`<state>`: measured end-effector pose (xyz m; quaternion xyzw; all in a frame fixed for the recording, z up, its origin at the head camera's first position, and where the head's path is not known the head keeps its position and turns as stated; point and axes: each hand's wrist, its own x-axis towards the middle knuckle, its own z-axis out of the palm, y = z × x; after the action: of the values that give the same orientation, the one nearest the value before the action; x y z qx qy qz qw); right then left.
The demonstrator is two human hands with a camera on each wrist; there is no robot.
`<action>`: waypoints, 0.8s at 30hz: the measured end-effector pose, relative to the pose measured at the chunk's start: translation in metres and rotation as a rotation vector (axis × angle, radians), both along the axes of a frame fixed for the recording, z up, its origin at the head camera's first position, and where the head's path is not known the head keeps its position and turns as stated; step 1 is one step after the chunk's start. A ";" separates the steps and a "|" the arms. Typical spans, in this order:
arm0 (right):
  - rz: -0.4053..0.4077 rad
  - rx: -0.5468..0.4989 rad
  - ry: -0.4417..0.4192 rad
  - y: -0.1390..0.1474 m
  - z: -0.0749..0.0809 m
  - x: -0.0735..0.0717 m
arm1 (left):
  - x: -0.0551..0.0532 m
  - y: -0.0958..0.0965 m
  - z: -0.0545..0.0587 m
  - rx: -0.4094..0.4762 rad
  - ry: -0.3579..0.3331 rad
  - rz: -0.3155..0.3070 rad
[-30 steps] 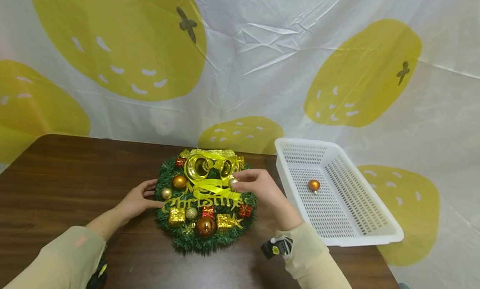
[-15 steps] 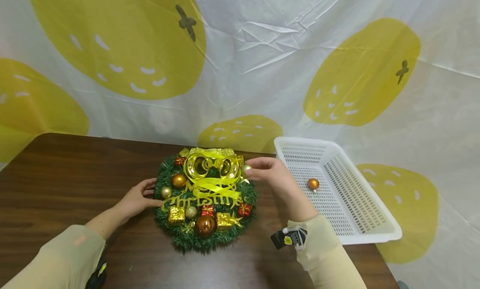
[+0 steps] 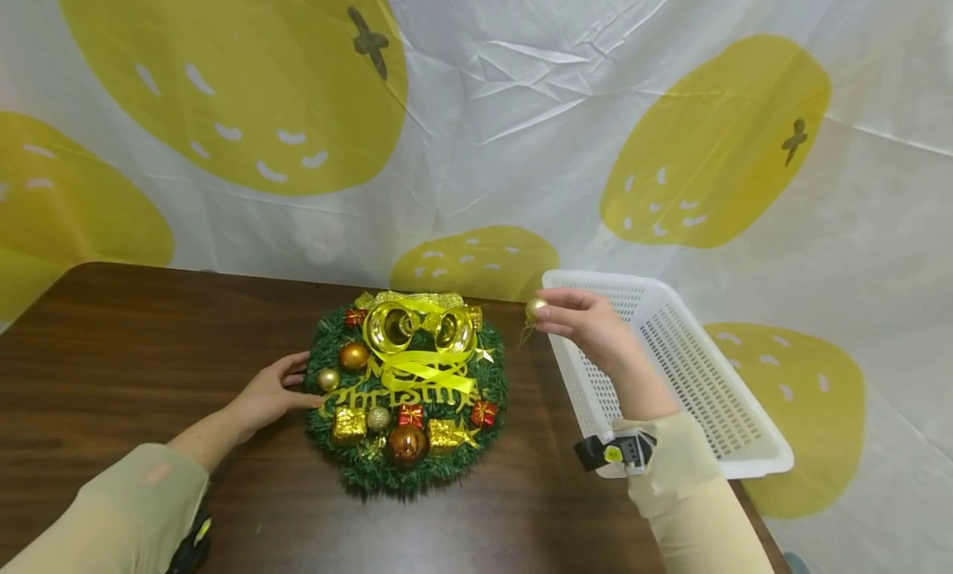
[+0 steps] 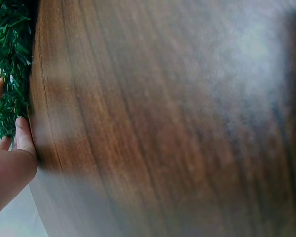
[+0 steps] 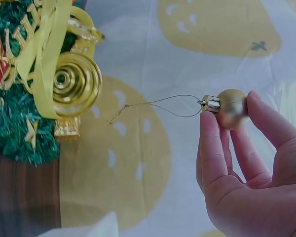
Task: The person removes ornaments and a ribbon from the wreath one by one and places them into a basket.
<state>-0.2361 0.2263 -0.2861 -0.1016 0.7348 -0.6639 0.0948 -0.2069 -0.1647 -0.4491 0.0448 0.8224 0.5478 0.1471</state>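
Note:
In the head view, my right hand (image 3: 596,326) pinches a small gold bauble (image 3: 534,309) between thumb and fingertips, in the air between the wreath and the white basket. The right wrist view shows the bauble's ribbed cap and a thin gold string loop (image 5: 175,104) hanging free from it. A green Christmas wreath (image 3: 405,483) lies on the table, bearing gold bells (image 3: 390,330), yellow ribbon, gold lettering, baubles and small gift boxes. My left hand (image 3: 264,396) touches the wreath's left edge with straight fingers; its fingertips sit against the green tinsel (image 4: 12,54).
A white perforated plastic basket (image 3: 752,466) stands to the right, partly behind my right forearm. The brown wooden table (image 3: 171,334) meets a cloth backdrop (image 3: 506,160) printed with yellow fruit. Wrist cameras (image 3: 621,452) are strapped to both wrists.
My right hand has lifted the gold bauble off the wreath's right side and carried it right toward the basket. My forearm now hides the orange bauble inside. The left hand stays put.

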 end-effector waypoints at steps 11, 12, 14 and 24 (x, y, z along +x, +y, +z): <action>-0.017 0.012 0.018 0.021 0.017 0.001 | 0.001 -0.001 0.001 -0.005 0.004 0.003; -0.019 0.003 0.017 0.023 0.017 0.001 | 0.001 -0.001 0.002 -0.004 0.004 0.002; -0.025 -0.012 0.011 0.028 0.017 0.001 | 0.002 -0.001 0.002 -0.003 0.003 0.000; -0.049 -0.034 0.029 0.055 0.018 0.001 | 0.001 0.000 0.003 -0.003 0.000 -0.008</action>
<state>-0.2351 0.2816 -0.2680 -0.0950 0.7271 -0.6767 0.0662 -0.2055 -0.1652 -0.4465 0.0479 0.8230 0.5459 0.1495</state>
